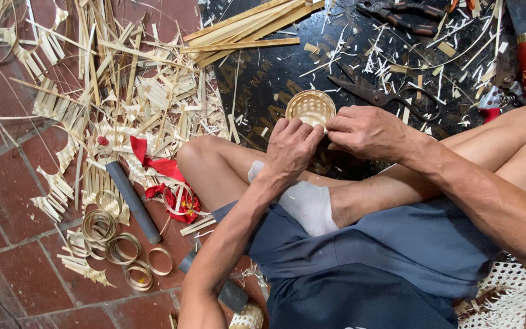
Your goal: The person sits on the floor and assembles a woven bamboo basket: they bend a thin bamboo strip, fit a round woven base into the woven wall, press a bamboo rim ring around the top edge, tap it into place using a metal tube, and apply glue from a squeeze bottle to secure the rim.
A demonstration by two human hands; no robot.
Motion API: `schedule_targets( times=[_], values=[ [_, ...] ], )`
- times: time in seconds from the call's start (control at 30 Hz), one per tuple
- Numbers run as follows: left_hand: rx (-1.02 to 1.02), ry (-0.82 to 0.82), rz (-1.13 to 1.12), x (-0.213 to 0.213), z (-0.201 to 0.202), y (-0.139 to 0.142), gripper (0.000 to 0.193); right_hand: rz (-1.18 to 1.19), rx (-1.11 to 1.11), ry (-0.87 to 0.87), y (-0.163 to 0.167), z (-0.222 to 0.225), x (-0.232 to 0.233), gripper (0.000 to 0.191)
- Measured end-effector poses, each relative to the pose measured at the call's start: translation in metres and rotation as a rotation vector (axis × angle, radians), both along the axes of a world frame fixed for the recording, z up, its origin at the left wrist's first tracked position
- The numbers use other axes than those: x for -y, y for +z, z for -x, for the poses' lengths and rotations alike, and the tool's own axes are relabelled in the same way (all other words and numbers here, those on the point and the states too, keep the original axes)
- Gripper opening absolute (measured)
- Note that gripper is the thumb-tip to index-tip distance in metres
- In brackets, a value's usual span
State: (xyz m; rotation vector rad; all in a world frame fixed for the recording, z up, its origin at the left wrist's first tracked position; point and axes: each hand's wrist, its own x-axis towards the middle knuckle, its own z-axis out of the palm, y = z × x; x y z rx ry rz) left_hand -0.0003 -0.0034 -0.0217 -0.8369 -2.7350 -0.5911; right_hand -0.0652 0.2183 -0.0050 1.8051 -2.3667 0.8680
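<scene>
Above the crossed legs, the left hand (292, 145) and right hand (363, 131) pinch the small round pale woven bamboo basket (310, 108) with closed fingers, near dark metal scissors (375, 94).

Red tiled floor (7, 201) strewn with bamboo strips (111, 67), coiled rings (117, 247), grey pipe (133, 201), black board (269, 79).

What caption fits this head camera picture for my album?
Both hands, left hand and right hand, hold a small woven bamboo basket above crossed legs, scissors nearby.
</scene>
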Motion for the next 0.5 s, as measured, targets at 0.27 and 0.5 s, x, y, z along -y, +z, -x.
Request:
schedule_targets(
  times=[0.27,0.5],
  values=[
    [0.173,0.045,-0.073,0.0012,0.0031,-0.0080,0.008,0.039,0.040,0.009,-0.0033,0.0054,-0.0002,0.023],
    [0.307,-0.022,-0.015,0.0075,0.0006,-0.0031,0.009,0.030,0.073,0.006,-0.0027,0.0056,0.0011,0.023]
  ],
)
